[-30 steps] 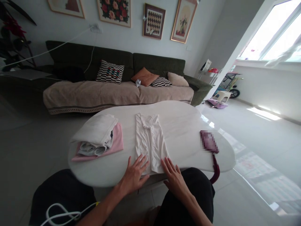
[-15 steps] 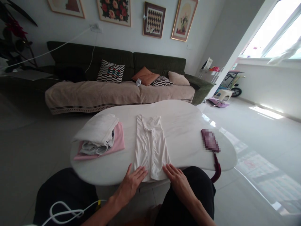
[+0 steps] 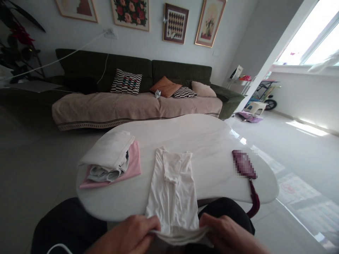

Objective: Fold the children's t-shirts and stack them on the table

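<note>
Glossy rounded white tabletop (image 3: 212, 141). Clamps near hem of limp white garment (image 3: 173, 190) with left hand (image 3: 132, 233) and right hand (image 3: 227, 234); soft folded pile (image 3: 111, 158) beside it.

On the worktop (image 3: 212, 141) I see the garment (image 3: 172, 190) centred, folded pile (image 3: 109, 158) left, pouch (image 3: 244, 164) right, sofa (image 3: 132, 70) behind.

white garment (image 3: 172, 190): thin soft cloth, matt, lightly creased; table (image 3: 212, 141) top: smooth glossy white, stone-like sheen; folded stack (image 3: 109, 160): matt cloth, white and pink; sofa (image 3: 92, 65): dark green matt fabric, beige woven throw (image 3: 132, 106) over seat; floor (image 3: 291, 148): glossy pale tiles reflecting window light
</note>
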`<act>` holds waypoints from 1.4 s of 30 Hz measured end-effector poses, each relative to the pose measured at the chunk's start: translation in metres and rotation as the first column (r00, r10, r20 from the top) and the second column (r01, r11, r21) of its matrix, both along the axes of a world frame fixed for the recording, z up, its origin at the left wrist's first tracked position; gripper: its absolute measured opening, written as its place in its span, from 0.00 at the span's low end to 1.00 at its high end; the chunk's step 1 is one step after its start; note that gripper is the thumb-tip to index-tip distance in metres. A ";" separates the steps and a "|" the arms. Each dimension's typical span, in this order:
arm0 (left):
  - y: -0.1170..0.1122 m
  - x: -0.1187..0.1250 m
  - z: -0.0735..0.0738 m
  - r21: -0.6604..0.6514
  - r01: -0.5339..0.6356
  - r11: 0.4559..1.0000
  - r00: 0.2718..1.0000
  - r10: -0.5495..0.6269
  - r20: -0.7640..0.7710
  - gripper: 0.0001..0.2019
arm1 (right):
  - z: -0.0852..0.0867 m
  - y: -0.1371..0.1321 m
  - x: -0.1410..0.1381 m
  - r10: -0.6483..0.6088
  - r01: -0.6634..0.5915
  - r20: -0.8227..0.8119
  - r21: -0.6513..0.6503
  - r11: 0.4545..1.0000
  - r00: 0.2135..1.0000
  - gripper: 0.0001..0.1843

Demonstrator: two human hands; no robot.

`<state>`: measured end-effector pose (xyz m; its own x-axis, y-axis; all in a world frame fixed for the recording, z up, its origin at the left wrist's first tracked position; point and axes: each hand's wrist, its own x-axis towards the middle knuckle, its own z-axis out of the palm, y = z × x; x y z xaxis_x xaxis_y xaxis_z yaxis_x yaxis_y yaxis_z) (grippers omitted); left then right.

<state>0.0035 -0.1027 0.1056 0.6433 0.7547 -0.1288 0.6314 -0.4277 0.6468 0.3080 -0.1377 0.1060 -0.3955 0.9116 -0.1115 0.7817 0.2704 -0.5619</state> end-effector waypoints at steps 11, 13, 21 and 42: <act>0.234 0.070 -0.063 -0.388 -0.307 0.869 0.797 0.457 0.395 0.15 | -0.059 0.230 0.008 -0.304 0.309 -0.074 0.061 0.949 0.950 0.06; 0.241 0.072 -0.083 -0.424 -0.287 0.859 0.802 0.458 0.383 0.16 | -0.076 0.239 0.007 -0.305 0.310 -0.072 0.062 0.949 0.949 0.06; 0.255 0.066 -0.083 -0.391 -0.250 0.886 0.841 0.399 0.366 0.17 | -0.084 0.246 0.028 -0.328 0.334 -0.105 0.040 0.942 0.939 0.11; 0.248 0.066 0.010 0.256 -0.398 0.881 0.761 0.162 0.628 0.10 | 0.027 0.167 0.017 -0.297 0.559 -0.484 0.599 0.574 0.823 0.08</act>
